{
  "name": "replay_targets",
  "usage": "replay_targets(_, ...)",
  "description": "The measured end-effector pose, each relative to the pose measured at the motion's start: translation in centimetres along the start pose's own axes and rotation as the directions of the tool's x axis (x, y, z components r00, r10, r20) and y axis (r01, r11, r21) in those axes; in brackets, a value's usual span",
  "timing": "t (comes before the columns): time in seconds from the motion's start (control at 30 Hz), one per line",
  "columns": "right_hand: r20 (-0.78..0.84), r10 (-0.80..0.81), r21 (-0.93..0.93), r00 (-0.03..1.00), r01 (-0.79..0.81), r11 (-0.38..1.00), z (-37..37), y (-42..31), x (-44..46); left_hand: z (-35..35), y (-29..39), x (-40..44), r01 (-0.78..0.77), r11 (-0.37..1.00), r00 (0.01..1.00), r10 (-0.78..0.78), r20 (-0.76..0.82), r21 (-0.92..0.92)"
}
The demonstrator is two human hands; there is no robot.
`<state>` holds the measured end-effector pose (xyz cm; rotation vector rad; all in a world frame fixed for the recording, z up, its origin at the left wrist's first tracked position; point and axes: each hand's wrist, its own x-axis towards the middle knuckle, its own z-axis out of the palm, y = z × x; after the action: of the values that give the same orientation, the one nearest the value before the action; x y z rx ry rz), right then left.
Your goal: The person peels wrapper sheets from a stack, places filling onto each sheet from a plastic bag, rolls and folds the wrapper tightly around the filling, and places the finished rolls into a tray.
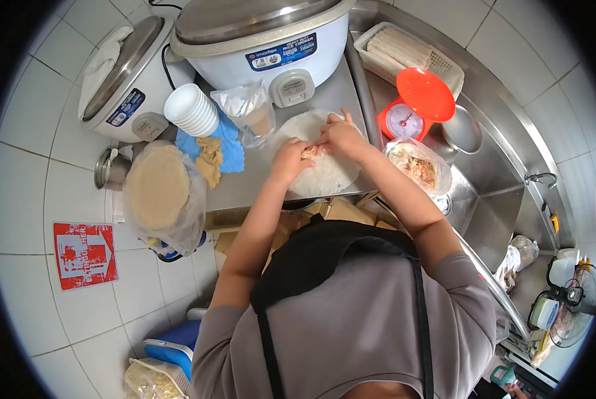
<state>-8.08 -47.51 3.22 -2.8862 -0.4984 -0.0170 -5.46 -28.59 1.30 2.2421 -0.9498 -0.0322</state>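
A round, thin white wrapper sheet (324, 181) lies flat on the steel counter. On it sits a short strip of pinkish minced filling (316, 151). My left hand (291, 158) has its fingers curled round the filling's left end. At the other end, my right hand (343, 136) is bent over the filling, fingertips pressed together against it; part of its grip is hidden. To the right, a plastic-lined bowl of minced filling (419, 167) stands near my right forearm. A stack of round wrappers (157, 186) in a clear bag is at the left.
Two rice cookers (264, 53) stand behind the counter. White cups (191, 110) lean beside a blue cloth (226, 139) and a plastic-bagged container (248, 116). On the right are a red scale (404, 121), a basket of pale rolls (411, 53), and a steel sink (504, 206).
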Motion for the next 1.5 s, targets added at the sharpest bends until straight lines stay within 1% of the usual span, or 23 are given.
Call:
replay_targets(0.07, -0.049, -0.051, 0.077, 0.997, 0.055, 0.996, 1.3, -0.6, 0.4, 0.2, -1.3, -0.2, 0.041, 0.998, 0.998, -0.038, 0.048, -0.046)
replay_targets(0.1, -0.06, -0.05, 0.057, 0.997, 0.054, 0.997, 1.7, -0.8, 0.6, 0.2, -1.6, -0.2, 0.063, 0.996, 0.996, -0.058, 0.073, -0.069)
replay_targets(0.2, -0.09, -0.027, 0.021, 0.996, 0.029, 0.999, 2.3, -0.9, 0.6, 0.1, -2.0, -0.1, -0.018, 0.997, 0.998, 0.023, 0.052, -0.079)
replay_targets(0.3, -0.134, 0.034, 0.138, 0.99, -0.016, 0.99, 2.0, -1.1, 0.5, -0.5, -1.5, -0.7, -0.023, 0.99, 0.999, 0.017, -0.047, -0.141)
replay_targets(0.4, -0.04, 0.005, 0.03, 0.999, -0.004, 1.0, 1.7, -1.9, 0.7, -0.7, -3.1, -1.9, -0.059, 0.997, 0.99, 0.051, -0.129, -0.058)
replay_targets(0.5, 0.012, 0.037, 0.007, 0.999, -0.037, 0.999, 1.5, -2.0, 1.0, -1.3, -4.3, -1.8, -0.038, 0.995, 0.998, 0.042, 0.041, -0.095)
replay_targets(0.6, -0.119, 0.06, 0.21, 0.991, -0.034, 0.977, 0.2, -1.3, -0.2, -2.2, -3.4, -2.1, -0.05, 0.984, 0.999, 0.047, -0.024, -0.172)
replay_targets(0.7, -0.225, 0.163, 0.455, 0.961, -0.044, 0.889, -0.6, 2.9, -1.4, -2.2, -3.6, -2.6, 0.005, 0.927, 0.994, -0.045, -0.098, -0.376)
replay_targets(0.8, 0.008, 0.321, 0.666, 0.947, -0.244, 0.705, -1.5, 6.9, -2.6, -2.2, -3.0, -2.6, 0.007, 0.919, 0.997, -0.037, -0.071, -0.393)
replay_targets(0.9, 0.042, 0.261, 0.616, 0.964, -0.231, 0.754, -1.5, 8.3, -3.3, -1.5, -3.7, -2.8, 0.24, 0.86, 0.97, -0.23, 0.077, -0.45)
replay_targets(1.0, -0.003, 0.182, 0.464, 0.983, -0.16, 0.871, -0.6, 7.8, -3.4, -1.4, -3.4, -3.4, 0.144, 0.88, 0.978, -0.196, -0.071, -0.452)
replay_targets(1.1, -0.093, 0.208, 0.237, 0.974, -0.182, 0.954, 0.1, 6.9, -3.8, -2.2, -3.0, -4.4, 0.169, 0.905, 0.955, -0.249, -0.163, -0.391)
replay_targets(1.2, -0.036, 0.166, 0.273, 0.986, -0.15, 0.95, -0.8, 7.1, -3.8, -2.0, -3.8, -5.0, 0.093, 0.956, 0.981, -0.135, -0.136, -0.28)
replay_targets(1.3, -0.053, 0.223, 0.338, 0.973, -0.193, 0.921, -1.4, 6.3, -3.4, -2.2, -3.1, -5.0, 0.139, 0.959, 0.973, -0.178, -0.144, -0.246)
replay_targets(1.4, -0.075, 0.067, 0.228, 0.995, -0.049, 0.972, -0.7, 5.9, -3.3, -3.0, -1.1, -5.3, 0.246, 0.952, 0.959, -0.267, -0.097, -0.182)
replay_targets(1.43, -0.094, 0.07, 0.208, 0.993, -0.05, 0.977, -0.7, 5.9, -3.3, -2.8, -0.8, -5.4, 0.174, 0.976, 0.96, -0.199, -0.197, -0.134)
replay_targets(1.5, -0.132, 0.08, 0.168, 0.988, -0.057, 0.984, -0.9, 6.0, -3.5, -2.1, -0.3, -5.8, 0.04, 0.999, 0.926, -0.044, -0.374, -0.018)
